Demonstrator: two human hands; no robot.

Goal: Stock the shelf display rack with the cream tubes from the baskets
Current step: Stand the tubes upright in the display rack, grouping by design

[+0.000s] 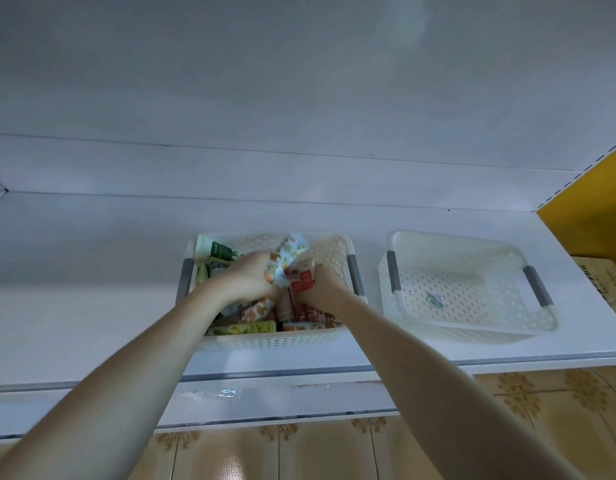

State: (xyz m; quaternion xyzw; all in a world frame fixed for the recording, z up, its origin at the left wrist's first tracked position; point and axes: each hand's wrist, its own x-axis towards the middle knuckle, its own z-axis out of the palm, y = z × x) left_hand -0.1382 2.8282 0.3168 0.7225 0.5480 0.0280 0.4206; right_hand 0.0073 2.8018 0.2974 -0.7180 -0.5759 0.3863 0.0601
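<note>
Fingers (262, 270) grip cream tubes (288, 252) — basket (272, 341) beneath holds more tubes.

dim white wall (299, 81), tan patterned floor tiles (541, 410), yellow panel (597, 192) at right.

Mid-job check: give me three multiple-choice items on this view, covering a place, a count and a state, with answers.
1. Where are the left hand and right hand?
A. in the left basket
B. in the right basket
C. on a trolley

2. How many baskets stand on the shelf?
A. one
B. two
C. three

3. What state is the right basket in?
A. full of tubes
B. empty of tubes
C. upside down

Answers:
1 A, the left hand grips a fruit-print tube and the right hand grips a red tube there.
2 B, two white baskets sit side by side.
3 B, only a sticker shows on its bare floor.
</note>
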